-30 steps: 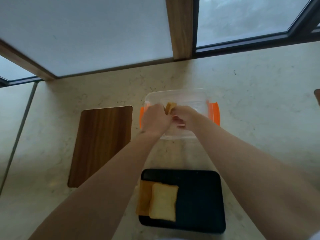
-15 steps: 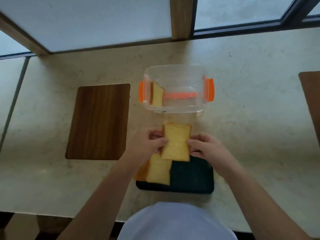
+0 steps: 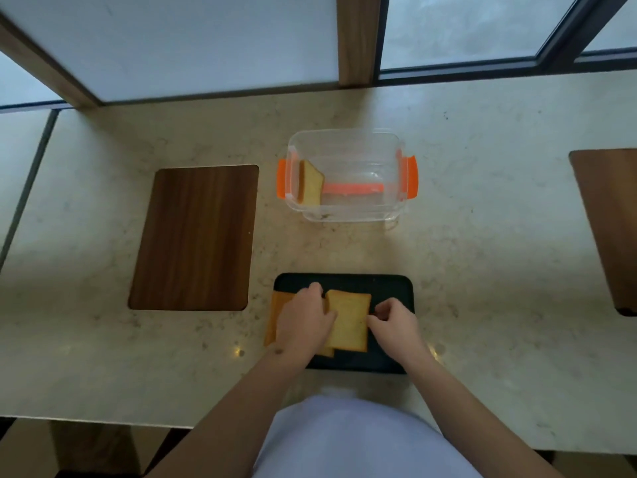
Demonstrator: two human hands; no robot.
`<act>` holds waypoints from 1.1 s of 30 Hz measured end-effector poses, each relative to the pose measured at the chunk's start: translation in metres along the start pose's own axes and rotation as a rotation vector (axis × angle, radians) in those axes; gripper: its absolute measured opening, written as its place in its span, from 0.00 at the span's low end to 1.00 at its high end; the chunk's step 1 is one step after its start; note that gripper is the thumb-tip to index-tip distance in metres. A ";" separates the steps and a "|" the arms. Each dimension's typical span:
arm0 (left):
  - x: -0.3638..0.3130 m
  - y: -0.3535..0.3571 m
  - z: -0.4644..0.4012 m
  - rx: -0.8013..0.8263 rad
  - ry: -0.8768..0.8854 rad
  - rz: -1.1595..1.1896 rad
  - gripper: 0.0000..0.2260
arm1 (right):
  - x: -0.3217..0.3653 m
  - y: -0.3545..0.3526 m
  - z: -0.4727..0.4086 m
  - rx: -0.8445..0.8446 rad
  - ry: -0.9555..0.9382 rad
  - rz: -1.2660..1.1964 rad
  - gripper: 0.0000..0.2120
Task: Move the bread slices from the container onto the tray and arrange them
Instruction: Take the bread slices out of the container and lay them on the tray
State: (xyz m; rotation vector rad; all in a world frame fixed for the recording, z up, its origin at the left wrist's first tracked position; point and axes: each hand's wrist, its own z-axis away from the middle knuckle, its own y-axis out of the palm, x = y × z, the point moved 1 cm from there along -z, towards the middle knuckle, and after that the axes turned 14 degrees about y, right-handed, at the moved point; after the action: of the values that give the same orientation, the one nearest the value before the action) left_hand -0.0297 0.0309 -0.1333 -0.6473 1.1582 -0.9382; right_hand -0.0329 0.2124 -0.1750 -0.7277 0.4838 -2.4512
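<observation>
A bread slice (image 3: 349,319) lies flat over the black tray (image 3: 389,288), pinched between my left hand (image 3: 305,322) on its left edge and my right hand (image 3: 394,324) on its right edge. It overlaps other slices (image 3: 275,315) at the tray's left side, mostly hidden under my left hand. Farther back stands the clear container (image 3: 348,174) with orange clips. One slice (image 3: 310,182) leans upright against its left wall.
A dark wooden board (image 3: 194,236) lies on the pale stone counter (image 3: 482,253) left of the container and tray. Another wooden board (image 3: 610,222) shows at the right edge. Windows and a wooden post run along the back.
Both hands lifted a slice out of the container, carried it toward me and lowered it onto the tray over the earlier slices. The view tilted downward.
</observation>
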 end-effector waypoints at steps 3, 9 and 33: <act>-0.004 -0.027 -0.015 -0.118 0.030 0.076 0.09 | 0.015 -0.013 0.004 -0.036 -0.099 -0.004 0.08; -0.017 -0.102 -0.081 -0.246 0.151 0.183 0.09 | 0.123 -0.053 0.014 0.096 -0.308 -0.210 0.07; -0.042 -0.110 -0.202 -0.092 -0.058 -0.048 0.03 | 0.268 -0.025 -0.101 0.489 0.216 -0.416 0.12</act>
State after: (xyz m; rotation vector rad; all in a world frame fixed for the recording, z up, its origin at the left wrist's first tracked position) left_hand -0.2573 0.0220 -0.0821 -0.7743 1.1433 -0.9047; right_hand -0.2930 0.0951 -0.1370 -0.3840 -0.2216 -2.8841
